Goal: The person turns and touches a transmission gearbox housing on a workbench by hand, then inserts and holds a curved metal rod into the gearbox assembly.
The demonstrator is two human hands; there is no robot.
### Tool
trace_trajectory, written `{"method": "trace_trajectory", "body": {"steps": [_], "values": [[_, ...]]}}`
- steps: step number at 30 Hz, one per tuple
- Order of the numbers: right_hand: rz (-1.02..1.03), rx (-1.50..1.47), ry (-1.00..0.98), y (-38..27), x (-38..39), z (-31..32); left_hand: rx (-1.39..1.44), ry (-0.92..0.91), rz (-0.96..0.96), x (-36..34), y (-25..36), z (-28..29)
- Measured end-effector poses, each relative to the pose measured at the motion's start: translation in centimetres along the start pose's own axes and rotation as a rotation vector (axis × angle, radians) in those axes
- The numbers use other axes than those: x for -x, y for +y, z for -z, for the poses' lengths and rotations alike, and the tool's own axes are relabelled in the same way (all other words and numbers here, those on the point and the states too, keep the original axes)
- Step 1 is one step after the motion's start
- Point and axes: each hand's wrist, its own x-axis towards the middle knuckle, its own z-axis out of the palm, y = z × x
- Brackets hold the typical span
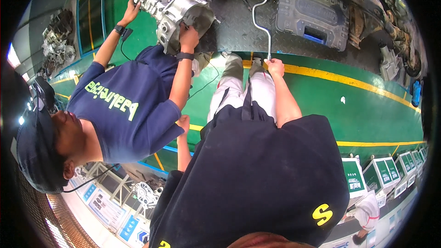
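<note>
My right hand [275, 67] is closed around the lower end of a bent metal speed wrench [262, 23]. The wrench's cranked shaft stretches away over the dark worktable [229, 32]. My left hand [183, 123] hangs low at my left side, close to a co-worker's sleeve, its fingers curled and no object showing in them. To the left, a co-worker in a dark blue shirt [124, 96] has both hands on a silver gearbox housing [177, 16] at the table's edge.
A grey-blue tool case [313, 14] lies right of the wrench. Greasy axle parts [363, 23] sit beyond it. The green floor [321, 105] carries yellow lines. Green-and-white boxes [381, 174] stand at lower right; a cable [206, 82] runs near the co-worker.
</note>
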Motion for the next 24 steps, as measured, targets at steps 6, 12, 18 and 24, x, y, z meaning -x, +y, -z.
{"method": "trace_trajectory", "body": {"steps": [6, 12, 18, 24], "values": [[-0.027, -0.026, 0.009, 0.2, -0.3, -0.5, 0.031, -0.084, 0.252, 1.2, 0.0, -0.6], [-0.049, -0.068, 0.013, 0.5, -0.7, -1.2, 0.256, -0.037, 0.120, 1.9, 0.4, 0.2], [-0.010, -0.050, 0.046, 0.6, -1.0, -1.3, -0.006, -0.056, 0.129, 0.9, 2.9, 1.2], [-0.008, -0.076, 0.093, 0.6, -0.4, -1.8, -0.001, -0.020, 0.123, 0.6, 5.2, 1.9]]}}
